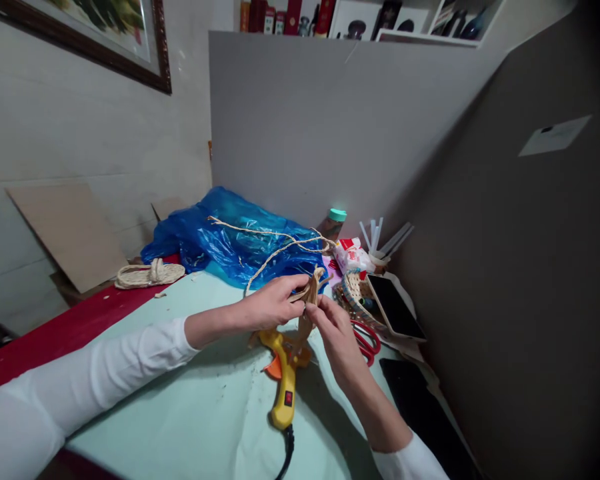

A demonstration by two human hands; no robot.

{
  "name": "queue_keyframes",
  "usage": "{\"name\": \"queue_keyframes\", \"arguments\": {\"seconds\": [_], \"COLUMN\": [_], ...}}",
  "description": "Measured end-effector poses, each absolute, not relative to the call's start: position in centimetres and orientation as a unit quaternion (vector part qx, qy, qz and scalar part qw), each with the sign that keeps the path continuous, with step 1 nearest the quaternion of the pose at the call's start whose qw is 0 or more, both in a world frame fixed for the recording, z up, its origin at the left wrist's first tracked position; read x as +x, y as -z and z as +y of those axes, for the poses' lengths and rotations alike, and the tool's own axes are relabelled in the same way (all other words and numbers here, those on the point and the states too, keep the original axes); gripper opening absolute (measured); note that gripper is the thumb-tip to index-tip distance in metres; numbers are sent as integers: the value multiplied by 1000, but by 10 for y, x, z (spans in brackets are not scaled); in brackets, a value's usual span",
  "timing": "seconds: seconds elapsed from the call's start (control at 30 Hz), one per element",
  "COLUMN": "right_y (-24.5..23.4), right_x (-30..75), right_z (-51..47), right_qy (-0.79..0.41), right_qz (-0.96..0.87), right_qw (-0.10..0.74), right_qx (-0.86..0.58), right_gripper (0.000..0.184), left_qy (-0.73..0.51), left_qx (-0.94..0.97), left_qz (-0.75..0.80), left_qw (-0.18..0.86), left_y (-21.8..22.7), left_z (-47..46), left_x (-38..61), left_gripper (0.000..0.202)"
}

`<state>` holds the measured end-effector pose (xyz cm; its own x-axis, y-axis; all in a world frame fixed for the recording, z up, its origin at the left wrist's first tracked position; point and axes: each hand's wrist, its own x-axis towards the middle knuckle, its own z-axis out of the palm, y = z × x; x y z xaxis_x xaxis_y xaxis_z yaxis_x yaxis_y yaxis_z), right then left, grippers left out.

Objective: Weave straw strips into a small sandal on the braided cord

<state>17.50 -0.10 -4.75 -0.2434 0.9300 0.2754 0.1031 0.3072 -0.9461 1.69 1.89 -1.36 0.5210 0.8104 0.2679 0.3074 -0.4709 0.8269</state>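
My left hand (269, 305) and my right hand (336, 328) meet above the table, both pinched on a small piece of woven straw (310, 291). A straw cord (275, 248) runs up from that piece and loops over a blue plastic bag (220, 241). Just under my hands lies a yellow glue gun (284, 373) with an orange trigger, its black cable leading toward me across the pale green table cover (205, 413).
A coil of straw braid (147, 274) lies at the left on a red cloth (65, 333). To the right are red-handled scissors (367, 341), a woven basket (355, 293), a phone (394, 305), glue sticks in a cup (380, 241), a green-capped bottle (333, 224). Grey partition walls close the back and right.
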Motion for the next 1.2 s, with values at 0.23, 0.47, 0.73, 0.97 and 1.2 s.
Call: {"name": "queue_keyframes", "arguments": {"seconds": [0.23, 0.47, 0.73, 0.97, 1.2], "right_y": [54, 53, 40, 42, 48], "right_x": [175, 173, 171, 167, 170], "right_z": [2, -2, -10, -18, -10], "right_qy": [-508, -530, -482, -147, 160], "right_qz": [-605, -587, -623, -747, -786], "right_qw": [486, 488, 482, 404, 368], "right_qx": [-373, -370, -383, -507, -470], "right_gripper": [22, 22, 25, 26, 19], "left_qy": [-321, -306, -292, -418, -497], "left_qx": [827, 821, 737, 564, 514], "left_qz": [348, 356, 351, 322, 310], "left_qw": [303, 326, 498, 635, 627], "left_y": [-1, -9, -4, 9, 21], "left_z": [15, 13, 12, 7, 3], "left_x": [15, 6, -3, 17, 31], "left_gripper": [10, 13, 18, 23, 20]}}
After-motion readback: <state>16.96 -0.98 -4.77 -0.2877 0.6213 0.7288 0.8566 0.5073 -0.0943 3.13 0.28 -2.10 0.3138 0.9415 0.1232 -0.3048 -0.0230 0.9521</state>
